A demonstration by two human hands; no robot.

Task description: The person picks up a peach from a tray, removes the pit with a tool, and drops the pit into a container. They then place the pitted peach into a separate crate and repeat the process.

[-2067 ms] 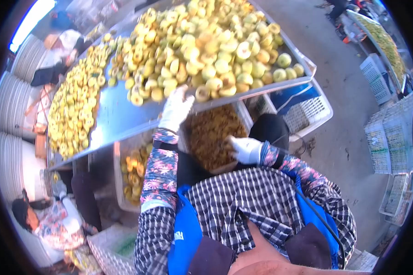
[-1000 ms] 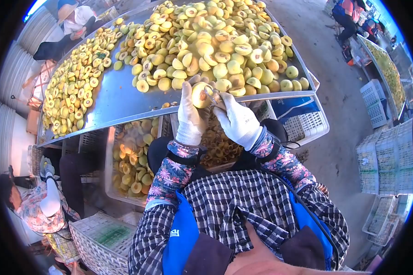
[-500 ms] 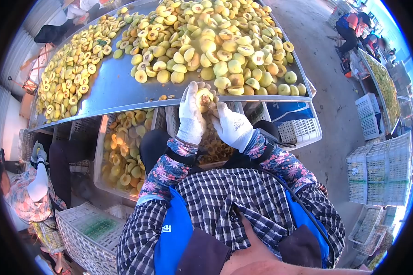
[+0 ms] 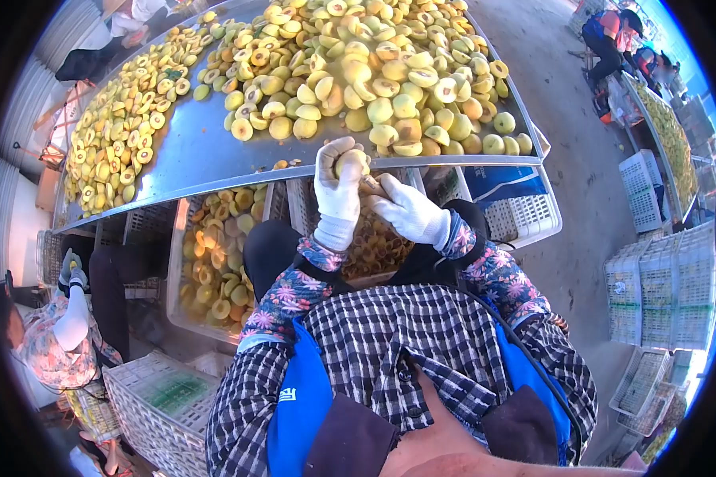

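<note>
My left hand [image 4: 338,187], in a white glove, is closed around a yellow peach half [image 4: 352,164] just off the front edge of the metal table. My right hand [image 4: 410,211], gloved too, is pinched close beside it, thumb and fingers pointing toward the fruit. A small brownish thing [image 4: 371,185] shows at the right fingertips, and I cannot tell what it is. Behind my hands, a large heap of halved peaches [image 4: 390,87] covers much of the metal table [image 4: 207,151]. Under my hands a crate holds brown pits [image 4: 378,242].
A crate of peach halves [image 4: 219,262] stands below the table at left. A white crate [image 4: 525,216] sits under its right end. Stacked crates [image 4: 159,405] are at lower left beside a seated person [image 4: 56,334]; more crates [image 4: 660,286] and other people [image 4: 608,48] are at right.
My right hand has moved slightly right and away from the fruit, its fingers now more pinched. The left hand still holds the peach half, turned a little.
</note>
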